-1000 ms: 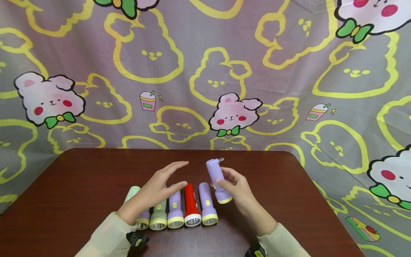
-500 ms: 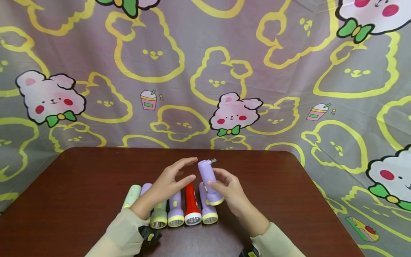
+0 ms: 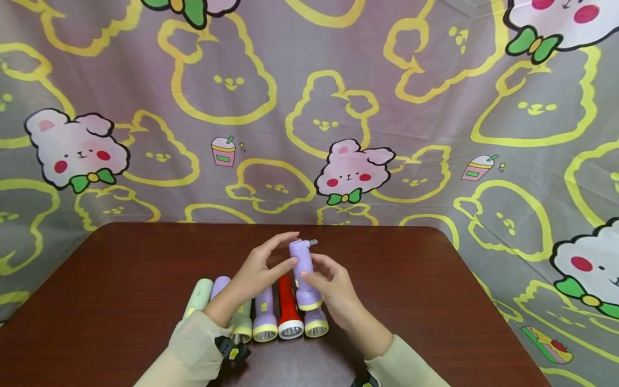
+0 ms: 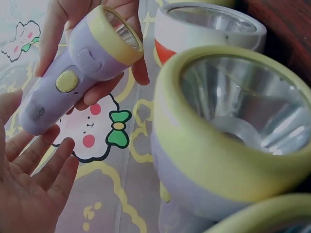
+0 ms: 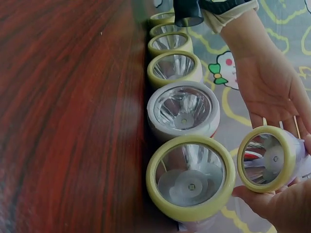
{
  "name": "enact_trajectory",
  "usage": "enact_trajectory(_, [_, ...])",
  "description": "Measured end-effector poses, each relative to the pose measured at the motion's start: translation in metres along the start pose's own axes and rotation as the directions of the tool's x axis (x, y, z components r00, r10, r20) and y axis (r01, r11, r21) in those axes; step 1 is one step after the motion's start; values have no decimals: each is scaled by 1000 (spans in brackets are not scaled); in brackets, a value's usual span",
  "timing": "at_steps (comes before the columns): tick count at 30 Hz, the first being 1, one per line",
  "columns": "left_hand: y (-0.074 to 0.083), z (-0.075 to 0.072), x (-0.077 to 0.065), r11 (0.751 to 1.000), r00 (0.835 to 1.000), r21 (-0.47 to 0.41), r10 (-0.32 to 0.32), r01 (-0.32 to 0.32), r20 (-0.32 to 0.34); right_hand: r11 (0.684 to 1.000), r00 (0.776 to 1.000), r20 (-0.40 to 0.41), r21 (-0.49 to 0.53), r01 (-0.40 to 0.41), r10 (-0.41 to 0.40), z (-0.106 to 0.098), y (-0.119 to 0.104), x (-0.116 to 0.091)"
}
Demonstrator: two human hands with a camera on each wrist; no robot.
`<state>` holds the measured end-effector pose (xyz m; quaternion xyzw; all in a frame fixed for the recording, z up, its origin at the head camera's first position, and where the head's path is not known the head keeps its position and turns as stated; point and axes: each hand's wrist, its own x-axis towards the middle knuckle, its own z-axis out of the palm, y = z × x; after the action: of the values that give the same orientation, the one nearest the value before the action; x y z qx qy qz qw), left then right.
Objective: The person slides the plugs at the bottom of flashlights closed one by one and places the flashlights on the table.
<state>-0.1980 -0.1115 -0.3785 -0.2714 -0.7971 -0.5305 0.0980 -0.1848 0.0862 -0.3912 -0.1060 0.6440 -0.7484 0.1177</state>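
My right hand (image 3: 338, 295) holds a purple flashlight (image 3: 303, 260) with a yellow rim above the row's right end. It tilts lens-down toward me, and metal plug prongs (image 3: 312, 242) stick out sideways at its tail. My left hand (image 3: 253, 274) is beside the tail, thumb and fingers spread around it; the left wrist view shows those fingers (image 4: 43, 160) extended, with fingertips at or very near the tail. Whether they touch is hard to tell. The held flashlight's yellow switch (image 4: 67, 81) shows in that view. Below it lies another purple flashlight (image 3: 316, 325), partly covered.
More flashlights lie side by side on the brown table (image 3: 411, 301), lenses toward me: a red one (image 3: 288, 306), a purple one (image 3: 264, 314), a green one (image 3: 243, 325), and a pale green one (image 3: 200, 293) at the far left. A patterned cloth (image 3: 271, 134) hangs behind.
My right hand has carried the purple flashlight leftward, over the row's right end. My left hand has moved right, up to the flashlight's tail. The row stays put.
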Motion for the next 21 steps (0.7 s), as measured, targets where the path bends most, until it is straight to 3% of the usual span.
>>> enact_trajectory(8, [3, 2, 4, 1000, 1000, 24, 3, -3, -3, 1000, 1000, -16, 16, -13, 13, 2, 0, -2])
enact_trajectory(21, [4, 5, 10, 997, 998, 59, 58, -58, 11, 999, 999, 41, 35, -4, 2, 4, 3, -1])
